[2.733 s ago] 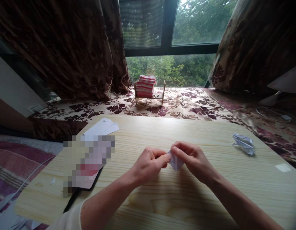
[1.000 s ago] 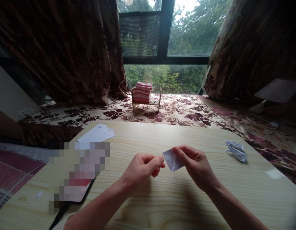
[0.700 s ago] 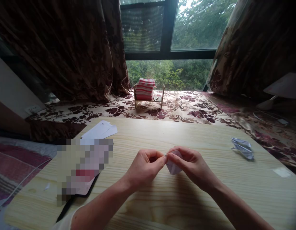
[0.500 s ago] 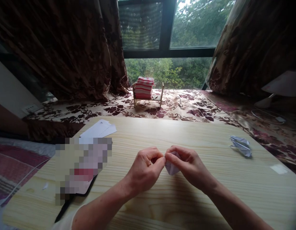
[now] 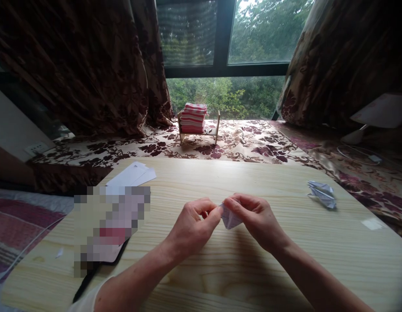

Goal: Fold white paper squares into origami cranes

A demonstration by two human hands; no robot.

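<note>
A small folded piece of paper (image 5: 231, 218), pale and creased, is held up above the wooden table (image 5: 188, 177). My left hand (image 5: 197, 221) pinches its left tip between thumb and fingers. From the other side my right hand (image 5: 251, 216) grips it along the upper edge, thumb in front, and hides part of it. The fingertips of both hands are close together. Over on the right of the table lie folded paper pieces (image 5: 322, 195) with pointed ends.
White paper sheets (image 5: 131, 174) lie at the back left, near a pixelated object (image 5: 115, 229) with a black edge. A white patch (image 5: 372, 223) is at the right. Beyond the table, a small wooden rack (image 5: 198, 134) holds folded striped cloths (image 5: 192, 119).
The right hand has shifted slightly up, and more of the folded paper shows between the hands. The whole view has moved a little.
</note>
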